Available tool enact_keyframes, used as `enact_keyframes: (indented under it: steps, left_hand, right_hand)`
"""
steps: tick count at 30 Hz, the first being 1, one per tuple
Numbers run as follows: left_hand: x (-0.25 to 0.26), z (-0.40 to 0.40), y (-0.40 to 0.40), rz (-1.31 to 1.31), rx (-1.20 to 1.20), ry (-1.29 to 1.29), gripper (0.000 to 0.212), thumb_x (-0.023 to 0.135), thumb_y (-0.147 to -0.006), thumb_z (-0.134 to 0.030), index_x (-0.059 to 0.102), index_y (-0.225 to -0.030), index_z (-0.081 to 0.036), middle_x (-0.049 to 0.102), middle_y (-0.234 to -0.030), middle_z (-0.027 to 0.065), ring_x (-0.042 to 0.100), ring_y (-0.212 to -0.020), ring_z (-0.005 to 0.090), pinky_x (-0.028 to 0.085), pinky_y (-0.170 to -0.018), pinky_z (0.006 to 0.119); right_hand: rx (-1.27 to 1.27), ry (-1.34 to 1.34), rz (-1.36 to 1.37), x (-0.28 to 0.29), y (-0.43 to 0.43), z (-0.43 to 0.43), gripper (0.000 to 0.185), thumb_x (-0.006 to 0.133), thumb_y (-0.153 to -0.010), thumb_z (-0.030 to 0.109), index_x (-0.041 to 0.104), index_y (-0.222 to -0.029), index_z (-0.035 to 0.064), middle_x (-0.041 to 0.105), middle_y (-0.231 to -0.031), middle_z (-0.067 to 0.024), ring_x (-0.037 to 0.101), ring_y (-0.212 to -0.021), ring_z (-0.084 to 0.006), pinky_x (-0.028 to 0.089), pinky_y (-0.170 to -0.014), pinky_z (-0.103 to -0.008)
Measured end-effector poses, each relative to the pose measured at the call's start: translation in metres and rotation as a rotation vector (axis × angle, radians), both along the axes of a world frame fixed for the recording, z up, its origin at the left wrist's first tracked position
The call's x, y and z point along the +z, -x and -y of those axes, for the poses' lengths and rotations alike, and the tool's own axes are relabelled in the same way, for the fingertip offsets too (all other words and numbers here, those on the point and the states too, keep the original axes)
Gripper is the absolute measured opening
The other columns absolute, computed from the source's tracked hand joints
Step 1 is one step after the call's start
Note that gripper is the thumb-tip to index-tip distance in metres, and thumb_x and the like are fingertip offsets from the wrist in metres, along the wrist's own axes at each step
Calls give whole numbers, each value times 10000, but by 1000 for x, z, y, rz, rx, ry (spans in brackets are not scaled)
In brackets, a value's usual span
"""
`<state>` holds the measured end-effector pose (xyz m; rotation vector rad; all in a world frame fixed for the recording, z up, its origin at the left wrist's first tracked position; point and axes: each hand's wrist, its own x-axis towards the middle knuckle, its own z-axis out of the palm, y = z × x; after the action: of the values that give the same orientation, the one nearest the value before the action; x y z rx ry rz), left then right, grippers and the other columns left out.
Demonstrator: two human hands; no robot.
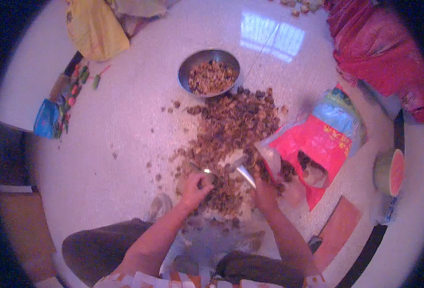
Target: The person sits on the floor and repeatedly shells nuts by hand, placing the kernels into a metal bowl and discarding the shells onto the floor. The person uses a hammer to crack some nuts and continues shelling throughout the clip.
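My right hand [264, 192] grips a hammer [247, 176] by its shiny metal handle, the head pointing up and to the left. My left hand [196, 189] is low over the pile, thumb and forefinger curled towards each other. A small bright glint and a dark sliver show at its fingertips; whether it holds something is too blurred to tell. Around and beyond both hands spreads a heap of brown nuts and broken shells [230, 126]. Behind the heap stands a steel bowl [183, 81] with brown pieces inside.
A red and blue printed plastic bag [316, 136] lies right of the heap. Further right are a cut watermelon [388, 172] and a reddish board [338, 226]. Red and green peppers [73, 93] lie at left, near a yellow bag [96, 32]. Red cloth [381, 54] fills the upper right.
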<state>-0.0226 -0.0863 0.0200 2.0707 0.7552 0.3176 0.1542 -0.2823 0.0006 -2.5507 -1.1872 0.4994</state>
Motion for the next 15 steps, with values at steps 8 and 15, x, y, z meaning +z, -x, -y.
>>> enact_keyframes:
  steps: [8, 15]
  left_hand:
    - [49, 22, -35, -111, -112, 278, 297, 682, -701, -211, 571, -901, -22, 577, -817, 43, 518, -771, 119, 426, -718, 274]
    - [48, 32, -48, -218, -169, 651, 277, 632, -753, -253, 580, -907, -28, 558, -768, -12, 490, -703, 72, 413, -637, 233]
  right_hand:
    - [-106, -66, -105, 4, 3, 3, 458, 617, -687, 188, 462, -1086, 25, 506, -971, -219, 526, -866, -362, 432, -731, -434]
    - [138, -489, -607, 60, 12, -26, 409, 605, -755, 146, 455, -1124, 51, 491, -1051, -159, 514, -945, -277, 429, -784, -342]
